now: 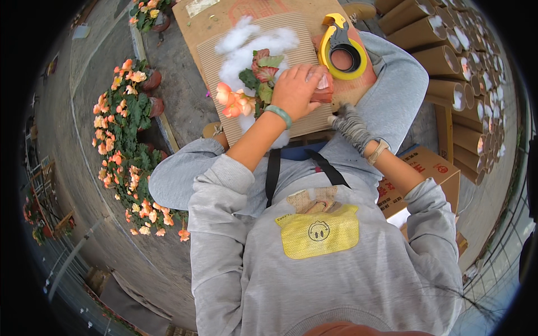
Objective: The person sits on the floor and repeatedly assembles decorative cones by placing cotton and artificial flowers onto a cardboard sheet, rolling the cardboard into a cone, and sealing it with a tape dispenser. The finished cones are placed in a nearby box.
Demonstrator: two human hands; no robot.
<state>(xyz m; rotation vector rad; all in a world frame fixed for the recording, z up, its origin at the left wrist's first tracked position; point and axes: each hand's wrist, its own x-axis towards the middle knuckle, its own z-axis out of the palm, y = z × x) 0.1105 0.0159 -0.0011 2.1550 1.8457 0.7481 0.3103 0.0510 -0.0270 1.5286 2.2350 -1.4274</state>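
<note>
A potted begonia with peach blooms and green and reddish leaves lies on its side on a corrugated cardboard sheet, its blooms toward the left. My bare left hand, a green bangle at its wrist, is closed over the small reddish pot, which looks wrapped in clear film. Beneath and around the plant spreads white fluffy stuffing. In a grey knit glove, my right hand is by the board's near right corner, thumb and fingers apart, with nothing visible in it.
A yellow and black tape dispenser lies on the cardboard box top under the sheet. Stacked brown cardboard tubes, some with white stuffing, stand at right. More potted begonias line the left. A printed carton sits beside my right forearm.
</note>
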